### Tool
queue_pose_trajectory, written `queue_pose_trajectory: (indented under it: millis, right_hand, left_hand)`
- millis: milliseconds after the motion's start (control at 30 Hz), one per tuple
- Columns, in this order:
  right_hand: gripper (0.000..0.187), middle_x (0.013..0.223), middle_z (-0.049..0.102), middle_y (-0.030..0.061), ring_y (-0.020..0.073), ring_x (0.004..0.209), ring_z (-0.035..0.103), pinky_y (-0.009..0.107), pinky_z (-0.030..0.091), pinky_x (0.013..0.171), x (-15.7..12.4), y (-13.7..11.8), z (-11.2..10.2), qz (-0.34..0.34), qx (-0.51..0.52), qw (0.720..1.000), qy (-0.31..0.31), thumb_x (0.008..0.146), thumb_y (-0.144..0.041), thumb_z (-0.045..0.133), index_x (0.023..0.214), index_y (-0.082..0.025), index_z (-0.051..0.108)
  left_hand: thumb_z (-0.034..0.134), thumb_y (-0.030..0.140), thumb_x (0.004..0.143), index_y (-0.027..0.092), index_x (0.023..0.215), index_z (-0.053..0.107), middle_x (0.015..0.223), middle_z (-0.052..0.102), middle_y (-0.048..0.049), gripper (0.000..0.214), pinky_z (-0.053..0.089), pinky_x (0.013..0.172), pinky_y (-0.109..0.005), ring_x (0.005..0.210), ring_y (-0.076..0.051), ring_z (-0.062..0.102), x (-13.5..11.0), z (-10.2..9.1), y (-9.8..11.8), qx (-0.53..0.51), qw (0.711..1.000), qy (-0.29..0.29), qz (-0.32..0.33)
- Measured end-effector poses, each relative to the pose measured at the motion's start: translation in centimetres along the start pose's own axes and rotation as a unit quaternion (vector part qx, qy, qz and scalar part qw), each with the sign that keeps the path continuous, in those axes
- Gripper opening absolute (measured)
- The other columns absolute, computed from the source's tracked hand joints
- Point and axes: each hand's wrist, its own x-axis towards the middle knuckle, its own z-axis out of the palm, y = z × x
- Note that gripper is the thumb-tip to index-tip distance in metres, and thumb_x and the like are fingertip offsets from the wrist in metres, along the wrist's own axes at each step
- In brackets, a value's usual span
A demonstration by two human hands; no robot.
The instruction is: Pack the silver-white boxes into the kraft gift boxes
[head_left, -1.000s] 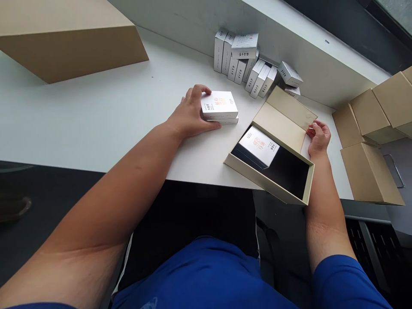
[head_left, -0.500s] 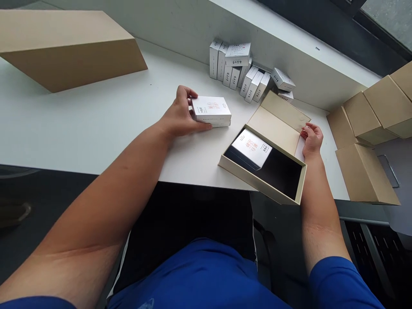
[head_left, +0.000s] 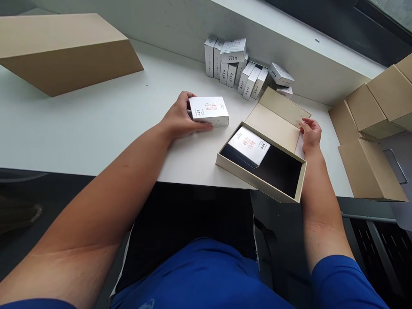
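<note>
My left hand (head_left: 180, 115) grips a small white box (head_left: 210, 107) with red and black print, thumb along its near side and fingers behind its left end. A second one may lie beneath it; I cannot tell. To the right an open beige gift box (head_left: 257, 183) stands at the table's front edge, its flap lid folded back. Inside its left part lies another white printed box (head_left: 249, 145); the dark right part of the interior is bare. My right hand (head_left: 311, 132) has its fingers closed on the edge of the lid (head_left: 283, 108), with the forearm beside the gift box.
Several small white boxes (head_left: 231, 74) stand and lie in a group against the wall at the back. A big tan carton (head_left: 77, 64) is on the left of the white table (head_left: 80, 128). More tan cartons (head_left: 370, 167) are stacked at the right end.
The view has shifted slightly. Both hands keep their holds, and the gift box and the white box inside it look the same.
</note>
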Motion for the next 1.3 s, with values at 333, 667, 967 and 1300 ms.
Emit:
queue_pose_trajectory:
  millis: [333, 667, 967, 1300]
  right_hand:
    - [0.018, 0.092, 0.066, -0.0024, 0.0135, 0.085, 0.063, 0.036, 0.06, 0.096, 1.2, 1.5, -0.4, -0.028, -0.046, 0.998, -0.028, 0.078, -0.029, 0.076, 0.095, -0.027, 0.07]
    - [0.018, 0.092, 0.067, -0.0018, 0.0163, 0.09, 0.068, 0.043, 0.059, 0.103, 2.2, 3.3, 0.0, -0.05, -0.042, 0.997, -0.044, 0.079, -0.029, 0.075, 0.096, -0.026, 0.069]
    - [0.019, 0.099, 0.065, 0.0007, 0.0193, 0.099, 0.068, 0.05, 0.057, 0.111, 2.7, 4.0, -0.1, -0.072, -0.077, 0.991, -0.085, 0.085, -0.034, 0.074, 0.102, -0.026, 0.067]
    - [0.018, 0.103, 0.068, 0.0024, 0.0206, 0.105, 0.068, 0.051, 0.056, 0.113, 2.4, 3.4, -0.1, -0.068, -0.097, 0.988, -0.099, 0.088, -0.03, 0.073, 0.104, -0.026, 0.068]
  left_hand:
    - [0.106, 0.052, 0.057, 0.025, 0.125, 0.039, 0.127, 0.056, 0.0027, 0.099, 0.052, 0.104, -0.043, 0.12, -0.02, 0.052, -0.8, -0.7, 1.7, -0.058, 0.996, 0.025, 0.064]
    - [0.097, 0.046, 0.069, 0.023, 0.127, 0.044, 0.128, 0.062, -0.0078, 0.081, 0.054, 0.094, -0.038, 0.114, -0.025, 0.062, -3.9, 3.9, 11.7, -0.048, 0.926, -0.217, 0.304]
    - [0.085, 0.033, 0.068, 0.024, 0.124, 0.046, 0.106, 0.073, -0.0054, 0.068, 0.051, 0.078, -0.032, 0.094, -0.025, 0.07, -3.2, 10.2, 14.8, 0.123, 0.875, -0.382, 0.27]
    - [0.084, 0.046, 0.076, 0.02, 0.127, 0.052, 0.113, 0.076, -0.0094, 0.065, 0.027, 0.131, -0.058, 0.112, -0.03, 0.072, -3.3, 12.3, 14.0, 0.201, 0.842, -0.378, 0.327]
